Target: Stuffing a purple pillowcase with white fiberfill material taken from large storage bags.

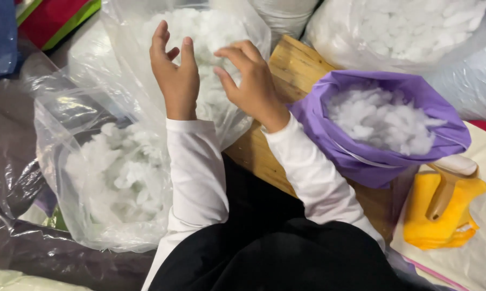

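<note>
Wooden counter (292,63) runs diagonally through the middle of the view, crowded on all sides by bags of white fibre fill.

Left hand (174,73): raised, palm turned inward, fingers (160,37) spread and nearly straight. Holds nothing that I can see; it sits against the wall of the clear bag (119,70).

Right hand (251,81): fingers (242,51) curled loosely, tips bent toward the left hand, over the mouth of the same clear bag. Possibly pinching a wisp of fill (213,37), but white on white makes this hard to confirm; cannot tell if anything is actually gripped.

Both hands are close together, not touching. Both sleeves are white, over dark clothing below.

Clear bag: large, crumpled, lying left of the counter; fill sits in an upper clump behind the hands and a lower clump (119,172) near the left forearm.

Purple bag (361,156): to the right of the right forearm, on the counter, mouth rolled open, packed with white fill. Apart from both hands.

Second clear bag (415,27) of fill: top right, behind the purple bag.

Yellow cloth (442,215): lower right, with a wooden handle (443,191) resting on it, just beside the purple bag.

Red and green fabric (54,19) at top left; dark plastic (16,172) along the left edge.
</note>
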